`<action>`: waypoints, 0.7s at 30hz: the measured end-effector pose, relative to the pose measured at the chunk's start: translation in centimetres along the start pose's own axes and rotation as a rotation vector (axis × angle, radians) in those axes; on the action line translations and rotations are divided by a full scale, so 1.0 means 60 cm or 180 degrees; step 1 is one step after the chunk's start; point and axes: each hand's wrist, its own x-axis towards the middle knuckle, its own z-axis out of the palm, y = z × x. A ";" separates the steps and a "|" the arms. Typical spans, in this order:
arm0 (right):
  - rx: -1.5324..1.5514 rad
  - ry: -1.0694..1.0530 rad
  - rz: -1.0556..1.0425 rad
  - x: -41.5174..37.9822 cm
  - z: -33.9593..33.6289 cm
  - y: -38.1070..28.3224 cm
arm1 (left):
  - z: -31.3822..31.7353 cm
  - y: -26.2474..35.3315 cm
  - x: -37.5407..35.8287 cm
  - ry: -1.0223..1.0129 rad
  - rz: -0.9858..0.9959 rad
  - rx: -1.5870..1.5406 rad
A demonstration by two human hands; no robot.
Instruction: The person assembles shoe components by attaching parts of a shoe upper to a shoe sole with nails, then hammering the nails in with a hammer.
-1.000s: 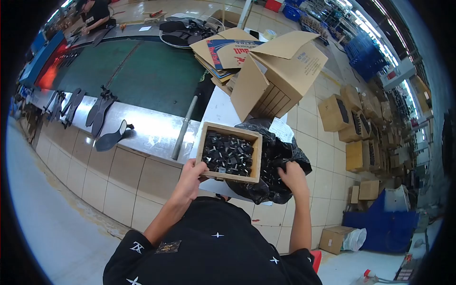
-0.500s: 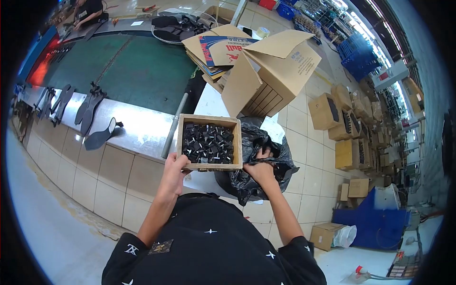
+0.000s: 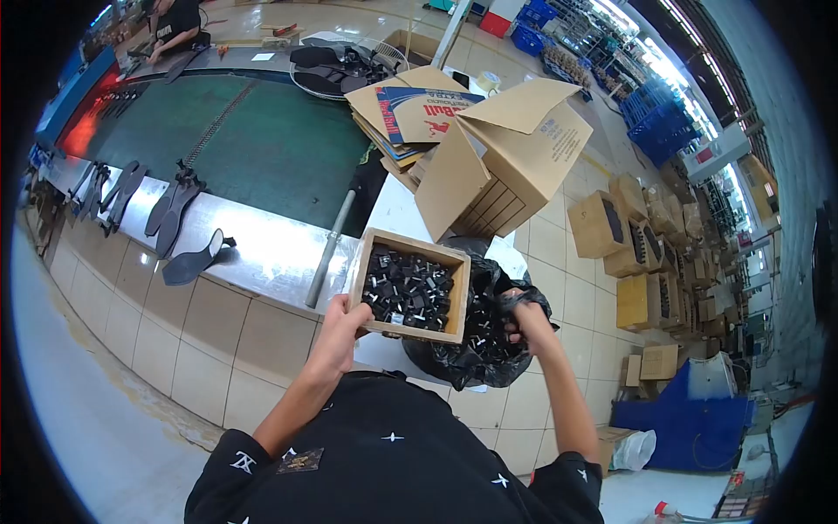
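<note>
My left hand (image 3: 338,335) is closed on the near left corner of a wooden box (image 3: 459,301). Many small black parts with silvery metal pins (image 3: 407,286) fill the box, which tilts slightly over the side of a black plastic bag (image 3: 499,375). My right hand (image 3: 532,327) pinches the bag's right edge and holds its mouth apart. Inside the bag, more black parts with pale pins (image 3: 483,334) show. The fingertips of the right hand are partly covered by the plastic.
A large open cardboard box (image 3: 524,166) and flattened cartons (image 3: 419,109) stand beyond the bag. To the left runs a green conveyor belt (image 3: 279,148) with a metal edge bearing black paddle-shaped pieces (image 3: 188,266). Another person (image 3: 175,26) works at the far left. Stacked cartons (image 3: 598,214) line the right.
The wooden box has shifted right and nearer, and tilted. My right hand has come up out of the bag and pulled its edge to the right, uncovering the parts inside.
</note>
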 end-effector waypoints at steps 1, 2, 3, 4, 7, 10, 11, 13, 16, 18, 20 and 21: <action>0.0632 -0.0082 0.0331 -0.003 -0.011 -0.007 | 0.003 -0.001 -0.001 -0.0005 -0.0012 0.0019; 0.0811 -0.0275 0.0493 -0.009 -0.024 -0.017 | 0.005 -0.004 0.000 -0.0045 0.0003 0.0003; 0.0930 -0.0379 0.0559 -0.026 -0.024 -0.029 | 0.008 -0.006 0.001 -0.0057 -0.0021 0.0021; 0.1046 -0.0484 0.0622 -0.048 -0.023 -0.045 | 0.010 -0.008 0.001 -0.0068 -0.0042 0.0037; 0.1297 -0.0760 0.0681 -0.065 -0.019 -0.065 | 0.013 -0.014 0.006 -0.0143 -0.0092 0.0058; 0.1513 -0.0729 0.0055 -0.111 0.044 -0.113 | 0.021 -0.017 0.005 -0.0156 -0.0153 0.0033; 0.1306 -0.0692 -0.0475 -0.105 0.071 -0.115 | 0.024 -0.017 0.005 -0.0149 -0.0175 0.0020; 0.0850 -0.0609 -0.1536 -0.086 0.126 -0.114 | 0.028 -0.016 0.002 -0.0178 -0.0206 0.0079; -0.1344 0.0039 -0.3808 -0.050 0.197 -0.098 | 0.031 -0.013 -0.003 -0.0283 -0.0175 0.0084; -0.2258 -0.0130 -0.3581 -0.054 0.209 -0.081 | 0.030 -0.009 -0.005 -0.0322 -0.0106 0.0029; -0.2858 -0.0114 -0.3736 -0.066 0.211 -0.085 | 0.030 -0.004 -0.007 -0.0284 -0.0115 -0.0051; -0.2888 -0.0161 -0.3844 -0.071 0.207 -0.093 | 0.028 -0.003 -0.008 -0.0272 -0.0138 -0.0080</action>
